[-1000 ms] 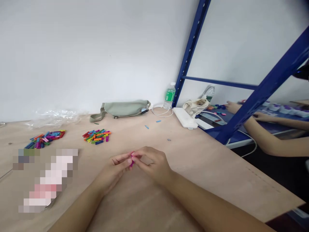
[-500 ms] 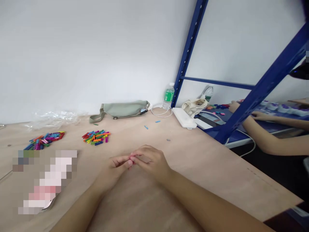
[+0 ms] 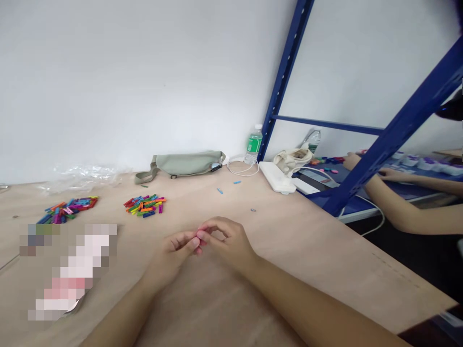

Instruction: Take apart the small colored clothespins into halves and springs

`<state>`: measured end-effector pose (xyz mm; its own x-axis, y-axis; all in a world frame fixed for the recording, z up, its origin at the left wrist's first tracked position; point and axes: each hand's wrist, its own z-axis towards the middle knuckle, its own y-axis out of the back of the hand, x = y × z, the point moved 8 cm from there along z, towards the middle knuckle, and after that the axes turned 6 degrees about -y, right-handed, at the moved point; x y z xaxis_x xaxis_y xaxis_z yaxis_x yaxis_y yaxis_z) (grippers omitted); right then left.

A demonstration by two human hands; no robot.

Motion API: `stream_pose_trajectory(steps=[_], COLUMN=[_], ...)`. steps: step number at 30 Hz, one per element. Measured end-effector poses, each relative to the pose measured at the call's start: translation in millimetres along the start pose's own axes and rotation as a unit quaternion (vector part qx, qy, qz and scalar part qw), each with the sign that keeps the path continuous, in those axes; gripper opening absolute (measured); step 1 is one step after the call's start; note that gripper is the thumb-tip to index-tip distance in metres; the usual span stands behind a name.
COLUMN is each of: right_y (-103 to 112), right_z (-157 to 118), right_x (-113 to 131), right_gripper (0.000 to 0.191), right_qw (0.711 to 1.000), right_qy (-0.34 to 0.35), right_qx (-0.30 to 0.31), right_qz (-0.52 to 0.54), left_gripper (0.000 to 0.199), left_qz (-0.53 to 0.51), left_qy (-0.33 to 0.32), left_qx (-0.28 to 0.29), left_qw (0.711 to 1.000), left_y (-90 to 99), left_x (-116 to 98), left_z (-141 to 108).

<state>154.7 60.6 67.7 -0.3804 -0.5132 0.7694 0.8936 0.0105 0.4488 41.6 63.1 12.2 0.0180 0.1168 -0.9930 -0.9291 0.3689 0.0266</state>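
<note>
My left hand (image 3: 178,249) and my right hand (image 3: 227,241) meet fingertip to fingertip above the middle of the table. Both are closed in a pinch, and whatever lies between the fingers is hidden or too small to name. Beyond my left hand is a pile of small coloured clothespins (image 3: 145,205). A second clothespin pile (image 3: 68,208) sits farther left. Two small light-blue pieces (image 3: 220,191) lie apart beyond my hands, and a tiny metal-looking piece (image 3: 253,209) rests to their right.
A grey-green pouch (image 3: 190,164), clear plastic wrap (image 3: 81,178) and a bottle (image 3: 254,143) stand along the wall. At right are a white case (image 3: 277,177) and a blue shelf frame (image 3: 401,130). Another person's arms (image 3: 405,207) are behind it. A pixelated object (image 3: 72,274) lies left.
My hands stay pinched together, with only a slight shift of the fingers. The whole view has moved by a few pixels; the things on the table are where they were.
</note>
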Motion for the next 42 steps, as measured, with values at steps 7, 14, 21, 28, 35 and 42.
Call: stream_pose_trajectory(steps=[7,14,21,28,35,42], right_y=[1,1,5,-10,-14,-13], right_z=[0,1,2,0,-1,-4], right_x=[3,4,2,-23,-25,-34], right_gripper=[0.01,0.013,0.015,0.019,0.02,0.022], right_qw=[0.999,0.999,0.999,0.993,0.986,0.983], right_qy=[0.029,0.03,-0.018,-0.108,-0.142,-0.17], right_qx=[-0.009,-0.004,-0.025,0.031,0.051,0.046], right_qz=[-0.009,-0.024,-0.031,0.024,0.068,0.051], left_gripper=[0.027,0.028,0.035,0.033,0.031,0.028], left_qz=[-0.02,-0.042,-0.075,0.032,0.121,0.127], left_qy=[0.004,0.01,0.021,0.006,-0.017,-0.047], left_qx=[-0.019,-0.035,-0.081,-0.092,-0.076,-0.077], left_qw=[1.0,0.998,0.994,0.995,0.99,0.988], left_y=[-2.0,-1.5,5.1,12.2,10.6,6.5], left_x=[0,7,13,4,-5,-9], left_z=[-3,-1,0,-1,-1,-1])
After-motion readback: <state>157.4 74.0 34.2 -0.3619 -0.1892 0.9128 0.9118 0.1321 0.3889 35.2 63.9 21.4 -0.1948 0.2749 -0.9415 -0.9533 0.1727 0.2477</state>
